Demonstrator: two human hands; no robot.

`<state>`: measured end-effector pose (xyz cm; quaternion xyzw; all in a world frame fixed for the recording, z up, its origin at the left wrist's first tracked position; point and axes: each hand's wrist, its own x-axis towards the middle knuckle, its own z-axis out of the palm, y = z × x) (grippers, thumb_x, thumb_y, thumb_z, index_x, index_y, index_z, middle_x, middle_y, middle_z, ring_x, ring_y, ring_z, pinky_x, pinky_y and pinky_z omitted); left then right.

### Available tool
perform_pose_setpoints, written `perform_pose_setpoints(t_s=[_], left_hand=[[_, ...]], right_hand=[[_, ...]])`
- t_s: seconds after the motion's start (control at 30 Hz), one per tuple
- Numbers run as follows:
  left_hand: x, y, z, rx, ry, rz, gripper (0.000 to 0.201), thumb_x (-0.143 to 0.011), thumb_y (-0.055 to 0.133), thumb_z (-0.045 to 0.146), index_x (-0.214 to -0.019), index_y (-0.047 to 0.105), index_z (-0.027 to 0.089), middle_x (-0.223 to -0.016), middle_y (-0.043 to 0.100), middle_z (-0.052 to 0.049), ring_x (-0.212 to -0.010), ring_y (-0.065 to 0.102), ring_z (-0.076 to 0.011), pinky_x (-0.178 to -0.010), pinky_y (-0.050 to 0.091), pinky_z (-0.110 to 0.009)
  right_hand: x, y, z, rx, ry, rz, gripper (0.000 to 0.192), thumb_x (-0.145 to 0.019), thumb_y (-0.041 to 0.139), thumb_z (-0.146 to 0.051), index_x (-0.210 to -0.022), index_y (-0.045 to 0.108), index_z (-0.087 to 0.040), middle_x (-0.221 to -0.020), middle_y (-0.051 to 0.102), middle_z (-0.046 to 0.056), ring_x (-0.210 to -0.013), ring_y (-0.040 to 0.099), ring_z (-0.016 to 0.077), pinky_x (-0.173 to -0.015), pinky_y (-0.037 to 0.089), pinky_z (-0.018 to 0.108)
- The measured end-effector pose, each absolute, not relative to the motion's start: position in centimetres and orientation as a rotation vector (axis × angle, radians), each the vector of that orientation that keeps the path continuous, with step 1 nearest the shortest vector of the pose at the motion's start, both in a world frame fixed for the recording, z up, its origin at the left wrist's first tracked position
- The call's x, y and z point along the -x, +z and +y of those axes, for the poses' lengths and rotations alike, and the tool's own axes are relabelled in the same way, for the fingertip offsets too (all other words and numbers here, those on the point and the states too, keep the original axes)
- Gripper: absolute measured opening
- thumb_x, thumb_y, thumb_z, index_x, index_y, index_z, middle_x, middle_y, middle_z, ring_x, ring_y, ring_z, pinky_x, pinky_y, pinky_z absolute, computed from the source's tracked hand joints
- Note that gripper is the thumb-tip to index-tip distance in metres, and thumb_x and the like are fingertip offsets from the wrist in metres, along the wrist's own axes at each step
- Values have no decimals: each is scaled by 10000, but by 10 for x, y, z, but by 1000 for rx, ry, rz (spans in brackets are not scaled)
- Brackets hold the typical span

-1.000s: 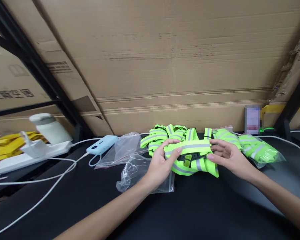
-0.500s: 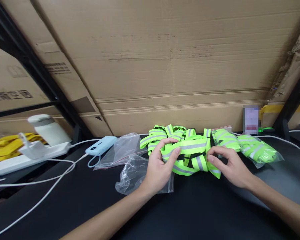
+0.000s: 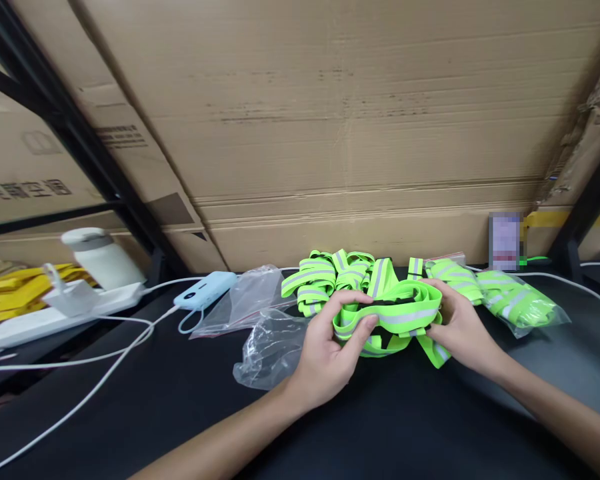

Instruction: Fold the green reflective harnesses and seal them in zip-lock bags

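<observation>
A folded bundle of neon-green reflective strap point(image 3: 410, 319) with a grey stripe is held between both hands, just above the black table. My left hand point(image 3: 333, 350) pinches its left end, thumb in front and fingers behind. At the right end, my right hand point(image 3: 463, 330) is closed around the loops, its fingertips partly hidden behind them. One loose tail of strap hangs down beside the right hand. Behind the bundle lies a pile of similar green straps point(image 3: 315, 280). Clear plastic bags point(image 3: 267, 350) rest to the left of my left hand.
Green straps packed in clear bags point(image 3: 517, 300) lie at the right. To the left are a light-blue power bank point(image 3: 206, 291), a white power strip point(image 3: 115, 301) with cables, a white bottle point(image 3: 103, 260) and yellow straps point(image 3: 15, 293). Cardboard point(image 3: 350, 133) stands behind.
My right hand has closed on the right end of the strap bundle. The bundle has moved slightly right and toward me, with the left hand still on it.
</observation>
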<state>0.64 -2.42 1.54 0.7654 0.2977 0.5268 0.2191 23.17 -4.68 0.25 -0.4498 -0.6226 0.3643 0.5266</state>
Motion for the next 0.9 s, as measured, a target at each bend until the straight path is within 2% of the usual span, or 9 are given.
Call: perform_pose_setpoints(t_s=[0.07, 0.17, 0.27, 0.37, 0.43, 0.57, 0.7, 0.8, 0.9], left_hand=[[-6, 15, -25, -2125, 1466, 813, 152, -942, 624, 225, -1093, 602, 232, -1035, 675, -21, -973, 643, -183, -844, 503, -281], [-6, 15, -24, -2141, 1484, 811, 154, -943, 619, 218, -1095, 598, 226, -1034, 671, -30, -977, 643, -189, -857, 507, -294], [-5, 13, -23, -2196, 1459, 733, 157, -944, 614, 208, -1099, 592, 224, -1045, 665, -43, -1013, 637, -203, -896, 503, -317], [-5, 11, -24, -2238, 1376, 645, 175, -953, 602, 191, -1122, 582, 234, -1054, 659, -43, -1038, 628, -201, -926, 491, -320], [-6, 10, -24, -2226, 1319, 653, 181, -962, 593, 201, -1138, 573, 240, -1060, 655, -41, -1031, 625, -196, -926, 488, -316], [-7, 12, -23, -2122, 1265, 760, 207, -953, 618, 288, -1144, 561, 234, -1080, 636, -52, -1039, 611, -210, -947, 486, -341], [-10, 13, -18, -1881, 1193, 745, 402, -873, 719, 381, -1199, 525, 249, -1101, 642, -56, -1063, 628, -237, -945, 511, -371], [-13, 11, -14, -1611, 1077, 605, 643, -780, 807, 415, -1290, 449, 257, -1115, 682, -72, -1031, 677, -256, -885, 557, -383], [-14, 10, -11, -1464, 975, 499, 754, -711, 862, 428, -1324, 466, 238, -1220, 682, -115, -1138, 663, -298, -959, 547, -443]], right_hand=[[-236, 4, -49, 1068, 864, -1599, 539, -724, 773, -203, -1226, 575, -219, -1189, 697, 91, -1105, 664, 269, -976, 536, 410], [-237, 6, -56, 1060, 970, -1693, 684, -721, 845, -310, -1329, 542, -225, -1318, 642, 115, -1241, 604, 294, -1064, 493, 452], [-233, 7, -60, 997, 1084, -1622, 715, -731, 852, -447, -1331, 515, -251, -1306, 650, 109, -1215, 626, 283, -1023, 529, 421], [-229, 11, -61, 997, 1012, -1592, 730, -772, 826, -442, -1378, 449, -286, -1256, 673, 78, -1146, 663, 255, -962, 564, 374], [-227, 15, -61, 1048, 900, -1639, 634, -809, 795, -427, -1349, 496, -282, -1215, 689, 63, -1119, 673, 252, -955, 567, 371], [-225, 18, -62, 1123, 805, -1637, 373, -856, 730, -456, -1152, 641, -248, -1058, 736, 46, -963, 717, 247, -884, 596, 382], [-226, 15, -60, 1162, 849, -1526, 344, -837, 734, -480, -1047, 670, -215, -924, 757, 45, -838, 734, 242, -779, 622, 373], [-229, 12, -57, 1187, 826, -1448, 384, -819, 751, -506, -1048, 672, -207, -952, 765, 58, -875, 736, 254, -791, 623, 375], [-233, 12, -54, 1175, 799, -1424, 398, -827, 736, -533, -1055, 677, -213, -1002, 763, 66, -914, 734, 260, -817, 623, 381]])
